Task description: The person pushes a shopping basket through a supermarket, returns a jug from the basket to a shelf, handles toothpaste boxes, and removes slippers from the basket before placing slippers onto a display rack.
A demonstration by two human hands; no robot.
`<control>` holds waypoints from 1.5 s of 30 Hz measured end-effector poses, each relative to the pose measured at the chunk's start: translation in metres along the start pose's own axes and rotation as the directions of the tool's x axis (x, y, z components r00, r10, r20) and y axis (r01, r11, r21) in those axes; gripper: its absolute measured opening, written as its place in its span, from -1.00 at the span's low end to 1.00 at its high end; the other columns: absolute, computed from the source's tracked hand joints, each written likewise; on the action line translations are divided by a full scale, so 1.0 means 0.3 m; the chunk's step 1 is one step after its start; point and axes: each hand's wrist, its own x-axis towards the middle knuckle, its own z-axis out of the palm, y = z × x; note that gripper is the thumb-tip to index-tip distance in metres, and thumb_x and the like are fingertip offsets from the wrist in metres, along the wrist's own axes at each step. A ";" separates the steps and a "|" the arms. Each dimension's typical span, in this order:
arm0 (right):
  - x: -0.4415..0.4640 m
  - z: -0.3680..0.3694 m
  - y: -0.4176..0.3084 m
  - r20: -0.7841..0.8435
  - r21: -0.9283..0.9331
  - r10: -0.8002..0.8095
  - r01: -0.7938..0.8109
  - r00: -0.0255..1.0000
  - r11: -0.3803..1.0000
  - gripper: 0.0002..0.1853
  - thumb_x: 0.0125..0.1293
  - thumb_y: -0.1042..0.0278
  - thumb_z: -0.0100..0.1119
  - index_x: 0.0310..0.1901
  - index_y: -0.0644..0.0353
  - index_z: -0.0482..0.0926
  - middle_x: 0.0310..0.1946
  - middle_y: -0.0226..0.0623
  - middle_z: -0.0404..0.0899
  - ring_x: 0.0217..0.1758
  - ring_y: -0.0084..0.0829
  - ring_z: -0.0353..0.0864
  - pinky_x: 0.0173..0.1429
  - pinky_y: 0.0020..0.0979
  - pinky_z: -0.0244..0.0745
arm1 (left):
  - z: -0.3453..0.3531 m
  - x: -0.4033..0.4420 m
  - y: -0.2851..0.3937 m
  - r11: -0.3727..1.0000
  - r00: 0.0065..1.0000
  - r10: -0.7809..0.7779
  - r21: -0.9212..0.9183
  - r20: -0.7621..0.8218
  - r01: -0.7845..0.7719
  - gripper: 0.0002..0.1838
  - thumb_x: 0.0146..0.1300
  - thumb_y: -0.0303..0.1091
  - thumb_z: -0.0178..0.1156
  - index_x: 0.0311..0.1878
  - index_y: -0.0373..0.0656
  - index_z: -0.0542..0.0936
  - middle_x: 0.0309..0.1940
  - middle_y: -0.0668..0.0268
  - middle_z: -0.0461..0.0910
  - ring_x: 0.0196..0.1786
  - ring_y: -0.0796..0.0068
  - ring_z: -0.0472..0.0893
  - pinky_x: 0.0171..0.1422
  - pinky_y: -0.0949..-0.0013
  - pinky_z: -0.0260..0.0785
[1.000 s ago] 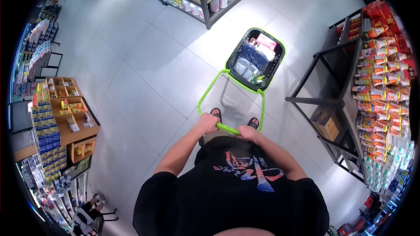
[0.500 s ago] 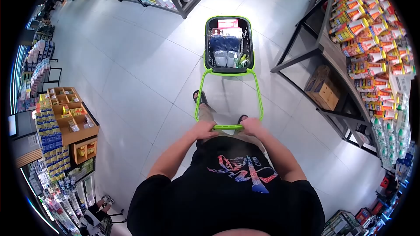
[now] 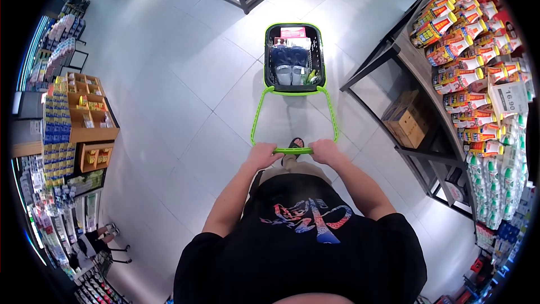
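Observation:
My left hand (image 3: 264,155) and my right hand (image 3: 324,151) are wrapped around the two ends of the crossbar of a bright green pull handle (image 3: 333,114). The handle joins the near rim of a black shopping basket (image 3: 267,59) with green edging, which is on the floor in front of me. Inside the basket are a pink-and-white box (image 3: 293,32), dark navy slippers (image 3: 289,55), grey slippers (image 3: 284,74) and a small green bottle (image 3: 304,76). One sandalled foot (image 3: 295,144) shows just beyond the crossbar.
On my right stands a dark-framed shelf (image 3: 388,56) with bright bottles (image 3: 458,98), a price sign (image 3: 511,98) and a wooden crate (image 3: 406,121) below. A wooden display (image 3: 87,133) is at left. Detergent shelves (image 3: 247,5) are ahead. Another person (image 3: 93,243) is at lower left.
The shelves and displays have shifted upward in view, while the basket stays almost in place. My hands and the crossbar sit slightly higher. My feet have changed position; only one sandal shows now.

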 end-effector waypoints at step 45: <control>-0.938 0.189 0.903 0.088 -0.240 -0.385 0.395 0.919 0.887 -0.92 0.00 0.35 0.13 -0.42 0.02 0.58 -0.53 -0.23 0.62 -0.34 -0.20 0.66 -0.12 -0.18 0.37 | 1.021 -0.086 1.163 0.997 0.997 -0.074 -0.011 0.036 0.074 -0.59 0.25 0.07 0.05 -0.35 -0.10 0.63 -0.47 0.05 0.63 -0.33 -0.03 0.63 -0.22 0.00 0.47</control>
